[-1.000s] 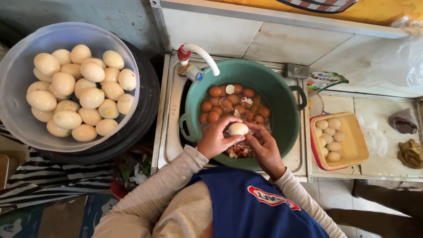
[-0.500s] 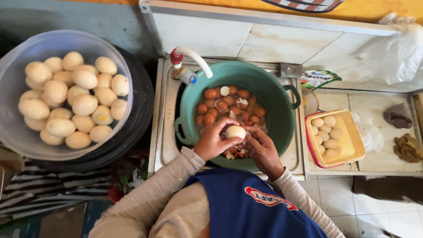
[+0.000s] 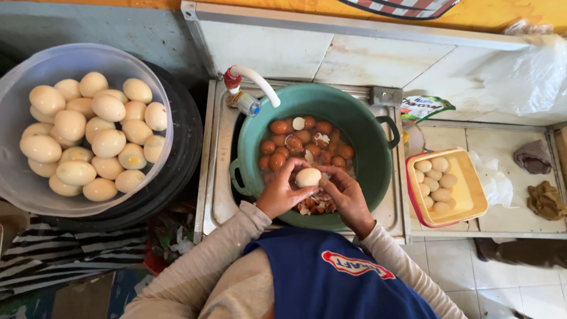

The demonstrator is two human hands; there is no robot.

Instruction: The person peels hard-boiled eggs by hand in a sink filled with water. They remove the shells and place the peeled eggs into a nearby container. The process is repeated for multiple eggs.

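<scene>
Pale peeled egg sits clamped between fingers of both the left hand and right hand, above the round green plastic basin of brown eggs; clear bowl of peeled eggs at nine o'clock.

Seen from above, a person's left hand and right hand cradle a pale peeled egg over a green basin of brown eggs and shell fragments, set in a metal sink under a white tap. A clear bowl of peeled eggs sits left; a yellow tub of smaller ones, right.
</scene>
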